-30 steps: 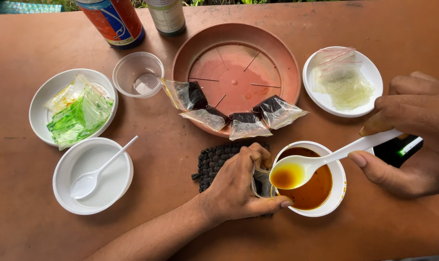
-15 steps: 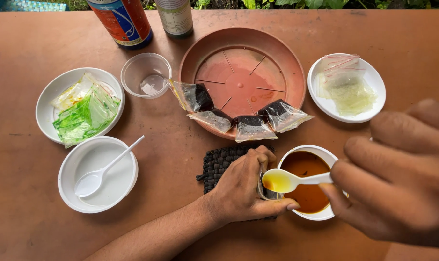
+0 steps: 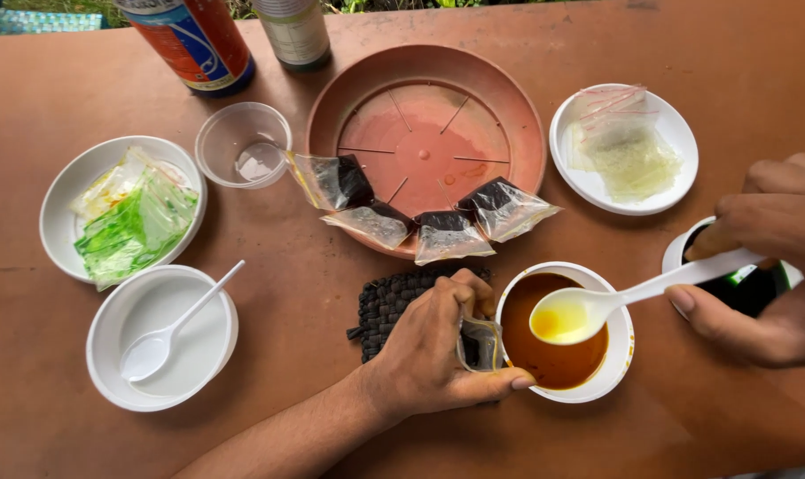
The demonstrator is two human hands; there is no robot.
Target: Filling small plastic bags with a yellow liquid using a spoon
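My left hand (image 3: 433,350) pinches a small clear plastic bag (image 3: 480,343) open beside a white bowl (image 3: 620,355) of brown-amber liquid. My right hand (image 3: 766,262) holds a white plastic spoon (image 3: 597,306) with yellow liquid in its bowl, hovering over the brown liquid next to the bag. A dark woven mat (image 3: 389,302) lies under my left hand. Several small bags of dark filling (image 3: 420,213) lean on the front rim of a terracotta saucer (image 3: 518,115).
A white bowl with green and clear bags (image 3: 123,213) sits at left, an empty white bowl with a spoon (image 3: 159,337) below it. A clear cup (image 3: 241,144), a can (image 3: 194,40) and a bottle (image 3: 294,31) stand at the back. A plate of empty bags (image 3: 622,146) sits right, with a dark green bottle (image 3: 744,284) behind my right hand.
The spoon has less liquid in it than a second ago and has shifted right from the bag's mouth to over the bowl. My right hand drew back to the right.
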